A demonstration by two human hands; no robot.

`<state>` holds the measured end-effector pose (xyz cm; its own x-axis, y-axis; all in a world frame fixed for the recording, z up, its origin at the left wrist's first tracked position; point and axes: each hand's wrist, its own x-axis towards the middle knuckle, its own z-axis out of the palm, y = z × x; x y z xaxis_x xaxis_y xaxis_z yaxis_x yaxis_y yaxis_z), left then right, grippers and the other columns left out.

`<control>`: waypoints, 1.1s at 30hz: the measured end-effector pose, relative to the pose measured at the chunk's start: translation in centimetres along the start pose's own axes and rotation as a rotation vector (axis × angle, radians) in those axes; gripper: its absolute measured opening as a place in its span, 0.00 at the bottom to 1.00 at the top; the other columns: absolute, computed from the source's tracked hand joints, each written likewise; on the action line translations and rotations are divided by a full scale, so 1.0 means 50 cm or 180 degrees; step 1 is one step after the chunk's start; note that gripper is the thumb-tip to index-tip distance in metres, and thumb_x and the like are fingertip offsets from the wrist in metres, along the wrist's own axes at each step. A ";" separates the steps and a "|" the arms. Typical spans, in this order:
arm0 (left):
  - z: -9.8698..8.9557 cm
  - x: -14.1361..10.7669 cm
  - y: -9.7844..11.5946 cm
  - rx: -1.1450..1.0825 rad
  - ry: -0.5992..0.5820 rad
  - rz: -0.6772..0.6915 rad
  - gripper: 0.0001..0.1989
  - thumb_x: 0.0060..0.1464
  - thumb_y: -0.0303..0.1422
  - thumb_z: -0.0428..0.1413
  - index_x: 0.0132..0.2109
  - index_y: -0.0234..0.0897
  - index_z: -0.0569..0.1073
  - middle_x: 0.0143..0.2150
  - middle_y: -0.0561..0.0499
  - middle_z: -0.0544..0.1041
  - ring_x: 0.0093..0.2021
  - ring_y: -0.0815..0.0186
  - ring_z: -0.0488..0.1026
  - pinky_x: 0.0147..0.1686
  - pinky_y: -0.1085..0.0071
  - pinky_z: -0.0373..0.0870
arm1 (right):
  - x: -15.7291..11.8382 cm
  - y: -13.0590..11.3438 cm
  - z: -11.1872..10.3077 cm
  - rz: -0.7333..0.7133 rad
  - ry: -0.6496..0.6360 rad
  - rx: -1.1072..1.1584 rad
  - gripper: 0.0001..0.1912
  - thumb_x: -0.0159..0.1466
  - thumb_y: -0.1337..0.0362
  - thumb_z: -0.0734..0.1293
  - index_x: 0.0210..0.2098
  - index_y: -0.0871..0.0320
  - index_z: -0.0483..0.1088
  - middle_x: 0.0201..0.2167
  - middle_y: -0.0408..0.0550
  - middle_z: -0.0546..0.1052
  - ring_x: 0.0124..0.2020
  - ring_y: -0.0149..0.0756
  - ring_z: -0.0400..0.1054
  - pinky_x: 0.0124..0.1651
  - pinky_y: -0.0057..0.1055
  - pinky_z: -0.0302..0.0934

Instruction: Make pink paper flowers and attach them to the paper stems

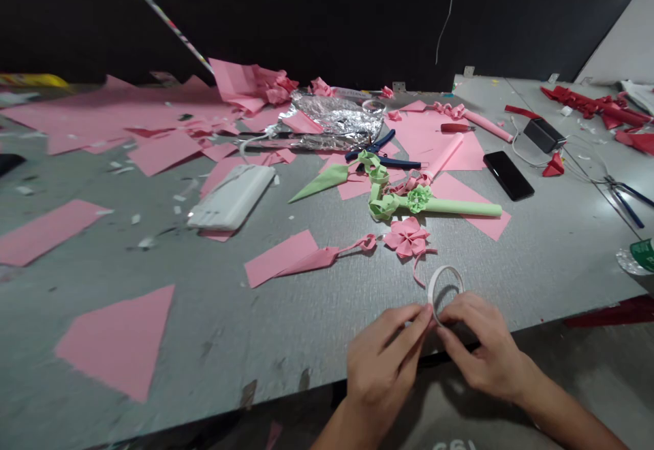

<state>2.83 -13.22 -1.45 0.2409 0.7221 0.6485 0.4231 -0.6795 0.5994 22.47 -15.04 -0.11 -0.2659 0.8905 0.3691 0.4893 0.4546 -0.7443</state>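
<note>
Near the front edge of the table, my left hand and my right hand meet at a narrow white ring that looks like a roll of tape. Fingertips of both hands pinch its lower side, and it stands upright between them. Just beyond the ring lies a pink paper flower with a thin curled pink strip. To its left is a twisted pink paper piece. Behind the flower rests a green paper tube with a small green flower and curled green paper at its left end.
Blue-handled pliers, crumpled foil and pink paper sheets lie farther back. A white power bank sits left of centre. Toward the right are a black phone, a black adapter with cable, and another pair of pliers.
</note>
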 end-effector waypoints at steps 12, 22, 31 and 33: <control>-0.018 0.020 0.011 -0.0681 -0.0200 -0.0380 0.10 0.63 0.19 0.57 0.44 0.39 0.75 0.41 0.48 0.84 0.41 0.66 0.83 0.45 0.73 0.80 | 0.014 0.004 -0.003 -0.0291 -0.0114 -0.0452 0.09 0.78 0.70 0.61 0.43 0.57 0.71 0.29 0.45 0.74 0.31 0.38 0.67 0.38 0.36 0.60; -0.009 0.000 0.020 -0.1868 -0.0056 -0.2054 0.06 0.56 0.25 0.68 0.37 0.38 0.80 0.32 0.51 0.84 0.33 0.65 0.84 0.36 0.73 0.83 | 0.020 -0.022 -0.011 -0.1007 -0.0223 -0.0944 0.10 0.73 0.77 0.62 0.46 0.60 0.72 0.31 0.47 0.80 0.30 0.39 0.69 0.40 0.40 0.59; -0.039 0.008 -0.001 -0.1576 0.0867 -0.1706 0.05 0.65 0.26 0.62 0.41 0.41 0.79 0.38 0.51 0.83 0.41 0.62 0.86 0.43 0.67 0.86 | -0.026 -0.031 0.001 -0.0912 0.0644 -0.0942 0.25 0.68 0.80 0.66 0.63 0.63 0.70 0.33 0.51 0.84 0.29 0.43 0.74 0.39 0.43 0.64; -0.057 0.019 -0.011 -0.1320 0.0356 -0.1488 0.07 0.66 0.26 0.61 0.46 0.42 0.81 0.51 0.45 0.82 0.45 0.61 0.85 0.44 0.64 0.87 | -0.018 -0.026 -0.008 -0.0813 0.0468 -0.0871 0.22 0.69 0.80 0.66 0.60 0.62 0.71 0.31 0.49 0.82 0.28 0.41 0.71 0.39 0.42 0.64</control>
<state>0.32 -12.51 0.17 0.0103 0.9520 0.3058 0.0826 -0.3056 0.9486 22.42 -16.44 0.77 -0.2957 0.7323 0.6135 0.6312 0.6318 -0.4499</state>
